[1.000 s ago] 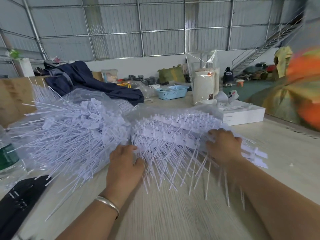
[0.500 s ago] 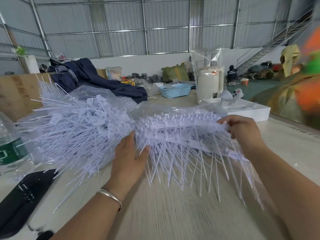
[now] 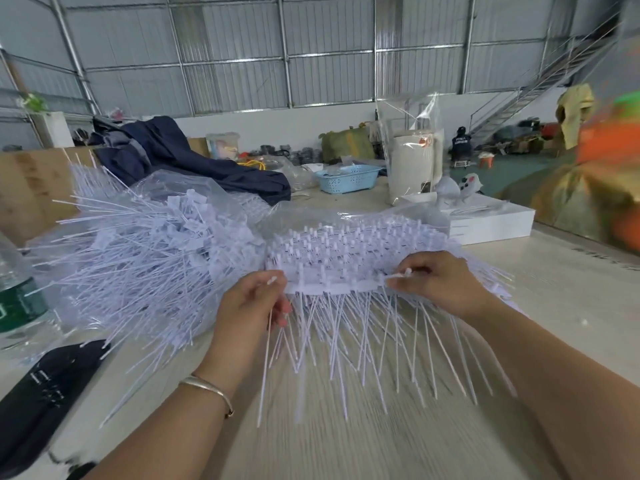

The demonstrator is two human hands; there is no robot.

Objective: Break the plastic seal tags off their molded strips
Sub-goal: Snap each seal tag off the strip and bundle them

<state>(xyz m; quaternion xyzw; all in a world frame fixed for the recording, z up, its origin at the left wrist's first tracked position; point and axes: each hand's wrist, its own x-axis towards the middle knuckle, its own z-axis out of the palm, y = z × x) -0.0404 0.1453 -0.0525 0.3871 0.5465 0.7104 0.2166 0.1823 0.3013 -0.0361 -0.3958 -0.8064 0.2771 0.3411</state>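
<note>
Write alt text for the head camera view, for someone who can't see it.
Two bare hands, left hand and right hand, grip opposite ends of a white molded strip of seal tags above a pale table. A bagged heap of loose tags lies to the left.

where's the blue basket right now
In the head view the blue basket sits far back on the table, right of centre, between the dark blue jacket on its left and the bagged white roll on its right.
</note>
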